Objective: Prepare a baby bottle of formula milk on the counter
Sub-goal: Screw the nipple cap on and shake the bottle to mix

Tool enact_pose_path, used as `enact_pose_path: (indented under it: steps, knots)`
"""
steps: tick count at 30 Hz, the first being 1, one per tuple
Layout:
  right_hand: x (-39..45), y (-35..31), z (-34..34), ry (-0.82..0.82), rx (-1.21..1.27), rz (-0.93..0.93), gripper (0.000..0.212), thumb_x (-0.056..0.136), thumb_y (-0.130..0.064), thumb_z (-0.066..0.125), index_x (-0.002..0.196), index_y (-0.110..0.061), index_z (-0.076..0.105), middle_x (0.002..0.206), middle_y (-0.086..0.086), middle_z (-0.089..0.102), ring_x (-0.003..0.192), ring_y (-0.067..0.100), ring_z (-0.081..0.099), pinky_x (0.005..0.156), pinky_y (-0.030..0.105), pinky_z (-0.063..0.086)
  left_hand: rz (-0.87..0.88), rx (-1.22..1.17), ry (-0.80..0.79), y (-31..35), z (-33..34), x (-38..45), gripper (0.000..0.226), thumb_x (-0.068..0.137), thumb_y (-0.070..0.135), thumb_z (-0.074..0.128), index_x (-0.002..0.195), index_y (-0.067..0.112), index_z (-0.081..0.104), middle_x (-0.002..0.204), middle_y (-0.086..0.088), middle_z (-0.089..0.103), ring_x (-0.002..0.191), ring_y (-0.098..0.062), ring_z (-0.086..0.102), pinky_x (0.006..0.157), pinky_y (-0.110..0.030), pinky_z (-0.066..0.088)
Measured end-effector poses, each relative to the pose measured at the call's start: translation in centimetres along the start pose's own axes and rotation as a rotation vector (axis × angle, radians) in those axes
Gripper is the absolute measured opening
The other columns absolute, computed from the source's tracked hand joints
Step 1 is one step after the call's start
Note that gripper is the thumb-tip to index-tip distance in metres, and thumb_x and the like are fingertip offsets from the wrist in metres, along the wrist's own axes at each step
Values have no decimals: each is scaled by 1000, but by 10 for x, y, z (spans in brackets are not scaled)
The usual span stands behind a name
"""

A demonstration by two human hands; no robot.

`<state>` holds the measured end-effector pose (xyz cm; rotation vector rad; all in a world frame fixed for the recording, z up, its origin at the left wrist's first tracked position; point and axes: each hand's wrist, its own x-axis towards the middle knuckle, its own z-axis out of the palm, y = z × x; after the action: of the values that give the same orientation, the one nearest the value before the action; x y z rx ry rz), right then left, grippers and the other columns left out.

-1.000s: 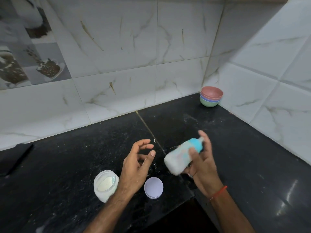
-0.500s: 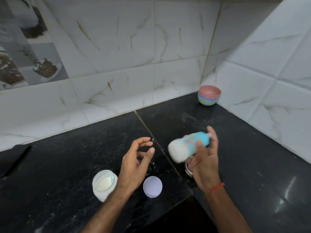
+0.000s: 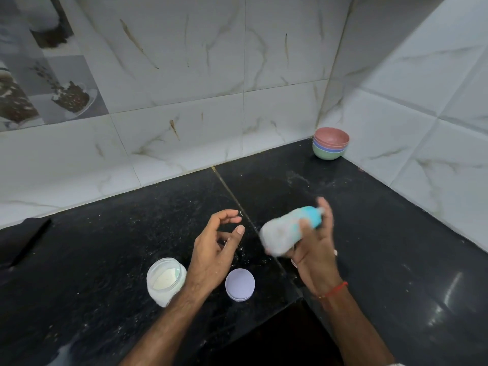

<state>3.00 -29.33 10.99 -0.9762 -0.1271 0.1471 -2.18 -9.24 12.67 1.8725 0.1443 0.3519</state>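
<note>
My right hand (image 3: pixel 314 257) grips a baby bottle (image 3: pixel 284 232) with a blue collar and milky contents, tilted almost sideways above the black counter (image 3: pixel 383 247) and blurred by motion. My left hand (image 3: pixel 214 254) hovers just left of it, fingers loosely curled, holding nothing. An open clear jar of white formula powder (image 3: pixel 165 280) stands by my left wrist. Its pale lilac lid (image 3: pixel 239 284) lies flat on the counter between my two forearms.
A stack of coloured bowls (image 3: pixel 330 143) sits in the back right corner against the tiled walls. A dark flat object (image 3: pixel 25 239) lies at the far left. The counter's front edge steps back in a notch (image 3: pixel 277 336) between my arms. White powder specks dot the counter.
The bottle in my right hand has swung up and then down again, shaking. My left hand stays hovering in about the same place.
</note>
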Motion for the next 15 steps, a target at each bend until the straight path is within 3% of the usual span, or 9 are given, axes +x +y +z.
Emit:
enact_pose_path:
  steps: [2, 3, 4, 6, 7, 9, 11, 14, 15]
  knots:
    - [-7, 2, 2, -211, -318, 70, 90, 82, -9, 81, 148, -48, 35, 117, 20, 63, 93, 28, 73, 62, 44, 63, 2, 12, -7, 0, 1, 0, 30, 98, 25, 68, 126, 34, 61, 119, 21, 70, 86, -17, 75, 81, -52, 61]
    - [-7, 3, 2, -234, -367, 70, 91, 82, -4, 80, 149, -45, 34, 116, 23, 64, 90, 25, 74, 60, 38, 63, 5, 13, -9, 0, 1, 0, 30, 98, 25, 68, 126, 34, 61, 119, 21, 70, 87, -17, 75, 81, -51, 61]
    - [-7, 2, 3, -192, -320, 32, 91, 81, -5, 82, 150, -43, 34, 117, 24, 65, 89, 23, 74, 59, 36, 62, 5, 10, -9, 0, 1, 0, 30, 98, 25, 68, 126, 35, 61, 119, 21, 71, 87, -18, 75, 82, -51, 61]
    - [0, 0, 4, 53, -59, -68, 91, 77, -25, 88, 150, -39, 36, 126, 17, 64, 98, 26, 73, 62, 44, 63, 1, -1, -3, 0, 1, 1, 29, 99, 26, 68, 126, 34, 61, 120, 21, 70, 87, -17, 76, 81, -51, 61]
    - [5, 0, 3, 187, 84, -103, 89, 79, -34, 86, 151, -37, 34, 134, 14, 60, 105, 29, 71, 66, 49, 63, 1, -2, 0, -1, 0, 1, 29, 99, 27, 67, 127, 34, 60, 120, 21, 70, 88, -17, 76, 80, -52, 61]
    - [10, 1, 2, 278, 268, -142, 72, 93, -33, 68, 153, -34, 27, 144, 12, 53, 110, 32, 70, 69, 52, 63, 1, -3, -1, -1, -1, 0, 30, 99, 28, 67, 127, 34, 60, 121, 21, 70, 88, -16, 76, 79, -52, 62]
    - [4, 2, 6, 167, 172, -65, 69, 93, -28, 65, 151, -37, 29, 132, 11, 57, 102, 26, 73, 65, 50, 63, -4, -3, -2, -1, -1, 1, 30, 99, 28, 67, 126, 35, 60, 121, 22, 70, 88, -16, 76, 80, -52, 61]
    - [-5, 2, 7, -174, -204, 100, 87, 75, -32, 89, 145, -48, 40, 122, 28, 63, 94, 31, 71, 59, 41, 62, -5, 4, -5, -2, -1, 2, 30, 99, 27, 68, 127, 34, 60, 121, 21, 70, 87, -17, 75, 80, -52, 61]
    - [-6, 1, 6, -193, -228, 80, 90, 72, -32, 91, 145, -48, 41, 122, 31, 64, 95, 32, 71, 59, 40, 62, -3, 1, -4, -1, -1, 2, 30, 99, 27, 68, 127, 33, 61, 121, 21, 70, 87, -17, 75, 80, -52, 61]
